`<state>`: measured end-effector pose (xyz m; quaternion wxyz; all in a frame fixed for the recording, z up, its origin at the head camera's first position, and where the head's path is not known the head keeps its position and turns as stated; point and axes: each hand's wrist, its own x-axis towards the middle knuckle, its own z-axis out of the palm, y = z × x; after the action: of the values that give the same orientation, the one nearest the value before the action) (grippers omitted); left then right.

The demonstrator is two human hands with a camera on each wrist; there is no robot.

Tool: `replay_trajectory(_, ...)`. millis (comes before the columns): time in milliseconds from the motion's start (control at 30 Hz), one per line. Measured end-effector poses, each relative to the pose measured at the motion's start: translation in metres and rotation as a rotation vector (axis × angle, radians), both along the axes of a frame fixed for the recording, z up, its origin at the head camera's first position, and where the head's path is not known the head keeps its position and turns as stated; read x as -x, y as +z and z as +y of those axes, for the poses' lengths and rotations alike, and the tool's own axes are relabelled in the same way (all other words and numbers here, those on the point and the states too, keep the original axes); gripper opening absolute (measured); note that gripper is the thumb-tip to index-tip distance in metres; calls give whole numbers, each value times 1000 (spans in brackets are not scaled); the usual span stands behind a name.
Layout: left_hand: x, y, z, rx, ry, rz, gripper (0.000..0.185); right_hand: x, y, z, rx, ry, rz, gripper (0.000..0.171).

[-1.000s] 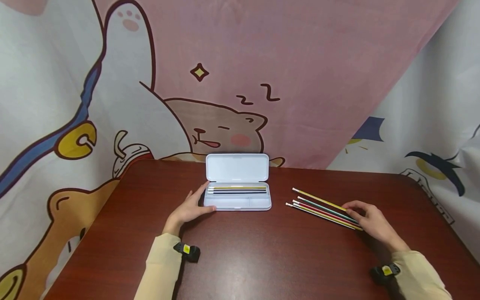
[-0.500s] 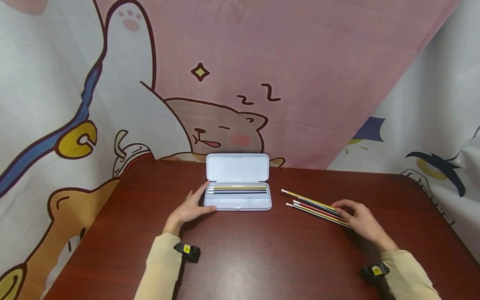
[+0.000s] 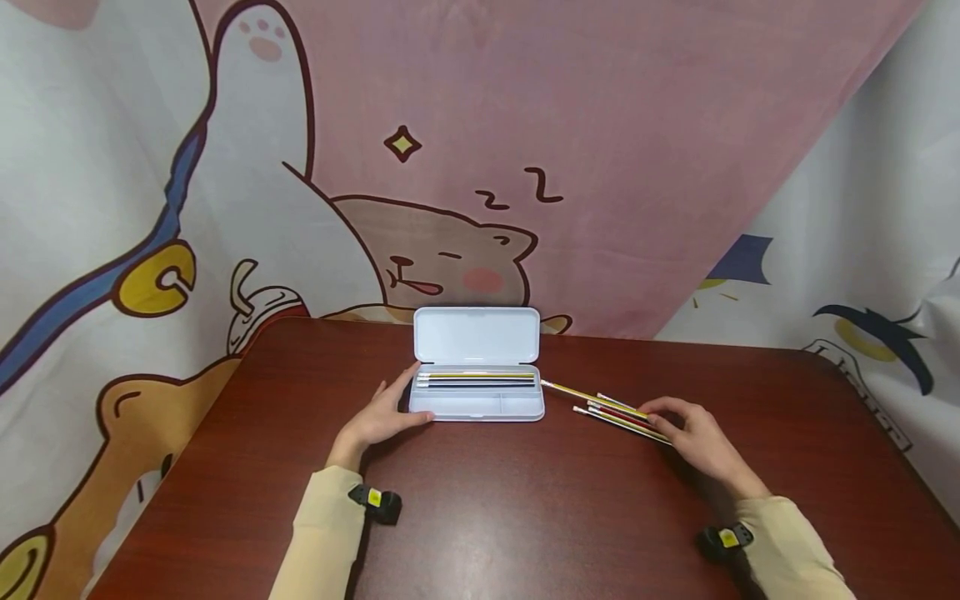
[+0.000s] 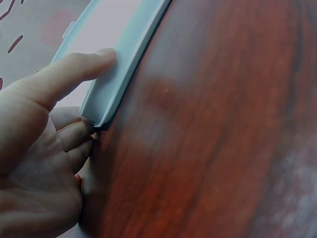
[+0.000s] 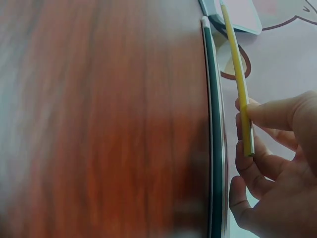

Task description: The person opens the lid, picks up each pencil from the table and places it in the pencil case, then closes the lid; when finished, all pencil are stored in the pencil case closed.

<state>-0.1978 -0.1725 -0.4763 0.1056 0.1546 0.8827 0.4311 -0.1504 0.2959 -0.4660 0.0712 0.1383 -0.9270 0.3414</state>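
A white pencil case [image 3: 457, 406] lies open on the table, its lid [image 3: 476, 335] raised at the back. Several pencils [image 3: 472, 380] lie side by side in its rear compartment; the front compartments hold nothing visible. My left hand [image 3: 381, 417] grips the case's left end, thumb over the front rim and fingers round the side, as the left wrist view shows. With thumb and fingers my right hand [image 3: 697, 435] pinches a yellow pencil [image 5: 238, 74] near one end. This pencil's white-tipped far end reaches the case's right edge. Under it lie several loose pencils [image 3: 618, 422].
The dark reddish wooden table [image 3: 480, 508] extends around the case and toward me. Behind it hangs a cartoon-printed cloth [image 3: 637, 167], close to the raised lid. A black wrist camera [image 3: 723, 542] sits on the right sleeve, another [image 3: 378, 504] on the left.
My right hand has moved left with the yellow pencil, carrying its tip from beyond the loose pencils to the case's right edge. The left hand and the case have stayed put.
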Motion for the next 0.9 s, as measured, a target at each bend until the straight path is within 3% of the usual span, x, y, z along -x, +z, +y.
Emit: replay_trajectory(900,0,1,1,10,9,-3,91,17,0,-56,53,81,29,13)
